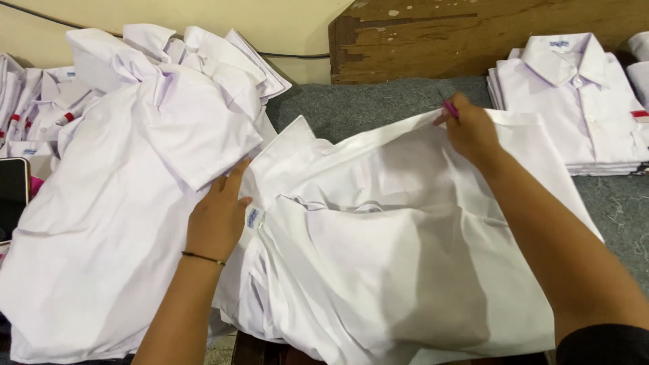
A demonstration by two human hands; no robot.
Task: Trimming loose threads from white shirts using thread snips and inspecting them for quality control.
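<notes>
- Head view: a white shirt (399, 250) is seen spread across the grey felt-covered table (365, 105), its lower part hanging over the near edge.
- The left hand (220, 216) is laid flat on the shirt's left side, fingers fairly wide, pressing the cloth down next to a small blue label (253, 217); nothing is gripped. A thin dark band is worn at that wrist.
- The right hand (470, 132) is closed in a narrow pinch on the shirt's far edge, towards the table's back edge, and the cloth is drawn taut there.
- A heap of loose white shirts (135, 176) is piled at the left side, touching the left hand's fingertips.
- A stack of folded white shirts (574, 101) is set at the far right corner, apart from the hands.
- A dark phone (12, 196) is noted at the left edge.
- Risk, as judged: the overhanging part could drag the shirt off the near edge if the pinch slips; creases could be pressed in where the cloth is bunched at the middle; the loose heap could slump onto the spread shirt.
</notes>
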